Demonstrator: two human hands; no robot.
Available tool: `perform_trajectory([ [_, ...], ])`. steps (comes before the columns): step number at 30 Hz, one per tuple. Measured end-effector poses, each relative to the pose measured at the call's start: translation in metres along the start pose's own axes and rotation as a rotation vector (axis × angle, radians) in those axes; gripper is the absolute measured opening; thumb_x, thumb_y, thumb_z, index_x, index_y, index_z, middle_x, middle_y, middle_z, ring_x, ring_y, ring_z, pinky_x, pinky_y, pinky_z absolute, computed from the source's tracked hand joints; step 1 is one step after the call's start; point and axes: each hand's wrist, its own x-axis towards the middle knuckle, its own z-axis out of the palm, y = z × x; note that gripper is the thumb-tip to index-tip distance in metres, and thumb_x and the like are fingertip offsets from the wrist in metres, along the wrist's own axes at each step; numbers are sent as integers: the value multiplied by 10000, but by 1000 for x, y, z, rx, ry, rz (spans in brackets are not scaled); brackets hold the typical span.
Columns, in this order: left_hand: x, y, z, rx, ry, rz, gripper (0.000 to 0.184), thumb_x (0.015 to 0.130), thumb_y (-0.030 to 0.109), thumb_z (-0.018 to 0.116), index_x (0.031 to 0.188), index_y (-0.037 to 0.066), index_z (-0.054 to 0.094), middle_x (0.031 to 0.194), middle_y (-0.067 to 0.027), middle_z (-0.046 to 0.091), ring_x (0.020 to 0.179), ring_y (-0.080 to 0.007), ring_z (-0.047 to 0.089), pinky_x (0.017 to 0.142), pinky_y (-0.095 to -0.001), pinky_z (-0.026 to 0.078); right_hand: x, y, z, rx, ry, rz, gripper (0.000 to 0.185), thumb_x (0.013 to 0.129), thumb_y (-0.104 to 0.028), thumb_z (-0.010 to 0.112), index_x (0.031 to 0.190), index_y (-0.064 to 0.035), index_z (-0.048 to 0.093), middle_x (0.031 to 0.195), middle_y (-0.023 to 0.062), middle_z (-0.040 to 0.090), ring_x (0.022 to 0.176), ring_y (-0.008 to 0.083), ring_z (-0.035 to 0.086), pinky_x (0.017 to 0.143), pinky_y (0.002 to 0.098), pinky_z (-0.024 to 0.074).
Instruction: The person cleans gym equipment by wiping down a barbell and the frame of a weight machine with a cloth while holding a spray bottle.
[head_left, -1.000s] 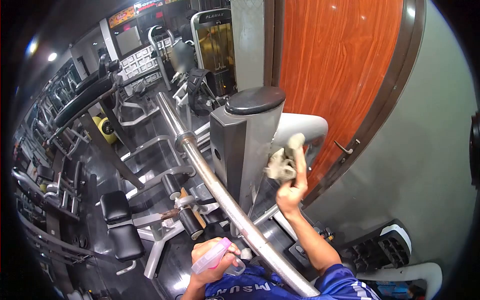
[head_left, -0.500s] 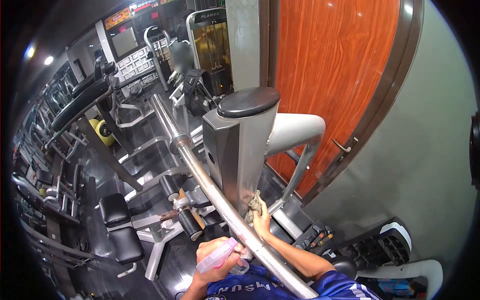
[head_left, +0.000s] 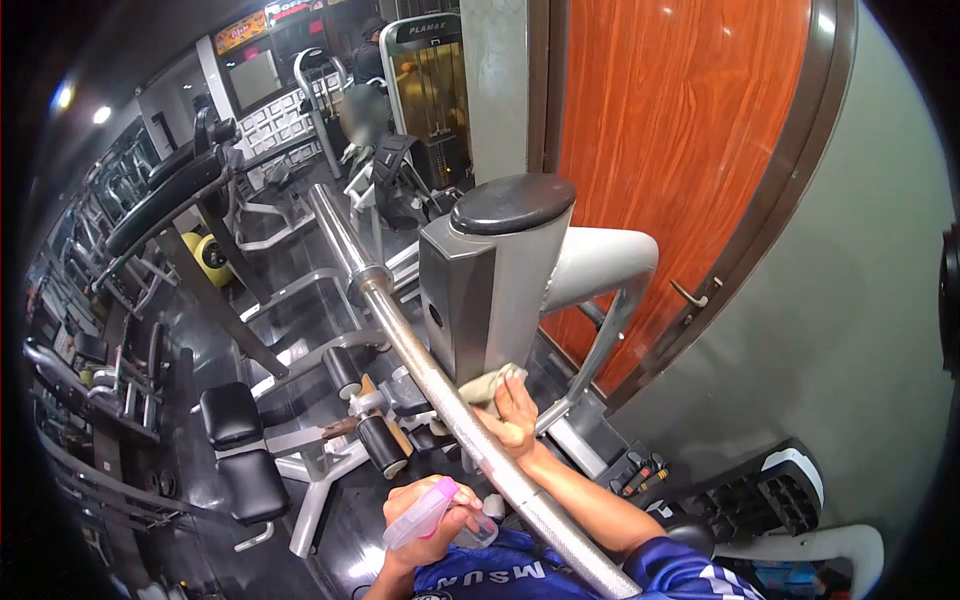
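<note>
My left hand point(head_left: 425, 518) is closed round a spray bottle with a pink and clear trigger head point(head_left: 428, 508), low in front of my blue shirt. My right hand point(head_left: 513, 420) reaches past the barbell bar and presses a pale cloth point(head_left: 488, 384) against the lower part of a grey machine post point(head_left: 510, 310). The fingers lie over the cloth, partly hiding it. A long steel barbell point(head_left: 420, 365) with a knurled grip runs diagonally between my two hands, from the upper left down to my body.
Left of the bar stands a bench with black pads point(head_left: 232, 418) and foam rollers point(head_left: 380, 445). An orange wooden door point(head_left: 680, 150) and a grey wall are on the right. A black rack point(head_left: 745, 505) sits by the wall. Another person point(head_left: 365, 115) is farther back among machines.
My right hand and the cloth have moved up and slightly left on the post, and the cloth is now flatter. My left hand has shifted only slightly with the bottle.
</note>
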Motion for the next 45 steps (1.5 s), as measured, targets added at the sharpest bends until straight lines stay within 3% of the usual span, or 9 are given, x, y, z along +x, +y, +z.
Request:
perform_trajectory([
  [10,-4,4,5,-9,8,-9,105,848,-18,638,930,-76,608,839,-197,674,642,-220,696,552,-295,570,-130,9,-29,118,-581,290,579,693,7,616,1225,-218,656,1339,134,561,1239,314,540,1033,381,457],
  [14,-5,8,5,-14,21,2,111,845,-19,635,933,-80,607,832,-198,673,642,-223,697,550,-297,573,-160,4,-49,334,-600,772,602,755,50,497,1323,-140,568,1326,166,564,1218,319,554,1023,358,460],
  [17,-7,6,1,12,20,22,111,836,-29,628,931,-81,605,827,-198,674,638,-221,696,550,-297,574,-151,3,-57,344,-361,880,560,773,22,448,1324,-26,534,1238,215,611,1149,314,607,987,344,468],
  [20,-6,7,-2,32,19,17,107,825,-43,621,924,-79,604,827,-196,675,633,-217,694,550,-294,572,-86,1,-66,384,-97,831,542,797,-4,414,1332,39,492,1139,233,655,1098,266,637,972,353,465],
  [23,-6,6,-5,39,18,14,105,818,-51,621,919,-77,603,826,-196,676,630,-214,693,550,-289,570,-17,5,-60,532,191,471,643,858,-196,661,1400,24,396,1383,244,480,1273,350,489,1054,444,404],
  [27,-2,6,-3,17,7,-2,107,815,-54,624,918,-76,604,821,-195,678,627,-216,694,553,-285,568,79,-5,-65,-33,35,120,586,650,38,630,1231,-40,626,1422,248,443,1303,458,431,1076,521,368],
  [31,3,5,-1,38,-28,37,106,818,-52,624,919,-75,606,823,-191,679,627,-218,695,552,-286,569,46,16,-23,-155,20,-28,487,592,12,643,1047,-134,739,1305,202,545,1230,447,498,1039,562,398],
  [43,6,5,4,5,-56,3,118,797,-71,622,915,-70,613,823,-178,680,628,-215,697,556,-288,567,-94,1,-47,51,-579,245,589,682,60,590,1215,-182,662,1309,151,576,1237,305,544,1017,412,473],
  [45,6,9,4,12,-34,-12,123,787,-79,620,910,-70,614,822,-177,681,628,-213,697,557,-288,566,-117,3,-48,206,-549,406,536,723,19,595,1249,-78,617,1298,189,579,1200,306,572,1005,379,477],
])
